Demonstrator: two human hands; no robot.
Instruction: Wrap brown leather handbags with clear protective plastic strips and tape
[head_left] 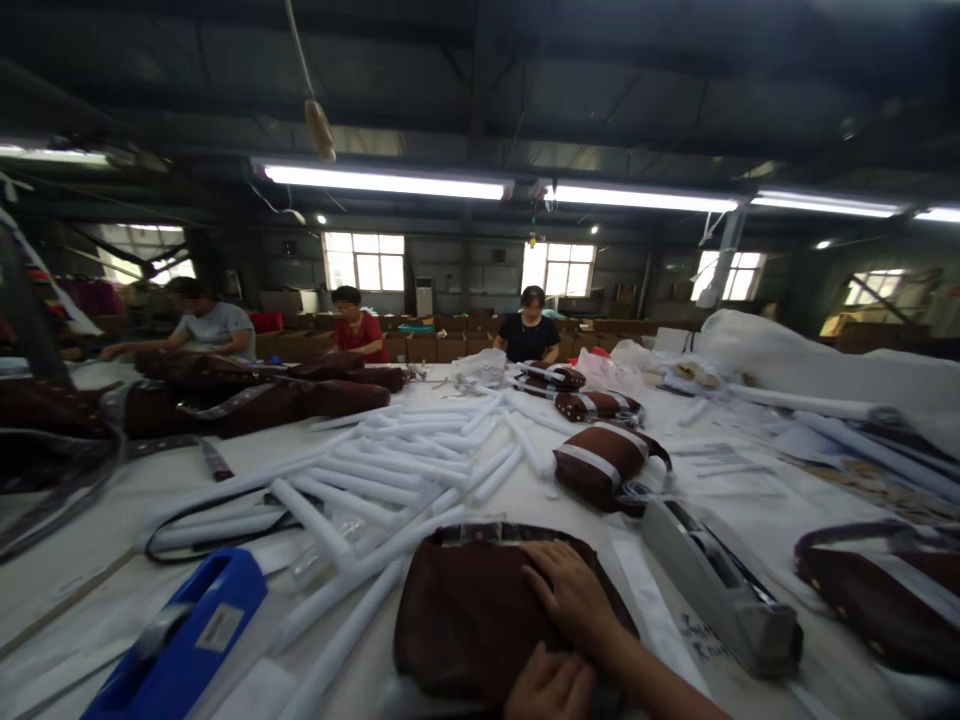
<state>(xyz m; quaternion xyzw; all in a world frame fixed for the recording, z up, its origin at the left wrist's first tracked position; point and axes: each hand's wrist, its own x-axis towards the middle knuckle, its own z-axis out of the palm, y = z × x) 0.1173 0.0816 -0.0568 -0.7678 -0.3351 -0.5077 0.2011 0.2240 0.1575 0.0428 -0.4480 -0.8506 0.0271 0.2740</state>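
A brown leather bag (pixel 465 610) lies flat on the white table right in front of me. My right hand (pixel 571 597) rests on its right side, palm down with the fingers stretched out, the forearm coming in from the lower right. My left hand (pixel 551 688) is at the bottom edge of the picture, against the bag's near right corner. Its fingers look curled on the bag, and its wrist is out of frame.
White rolled paper tubes (pixel 390 470) are strewn across the table (pixel 90 560). A blue tape dispenser (pixel 180 640) sits near left, a grey one (pixel 720 585) near right. More brown bags lie around (pixel 604 460) (pixel 885 590) (pixel 225 395). Three people (pixel 529 335) work at the far side.
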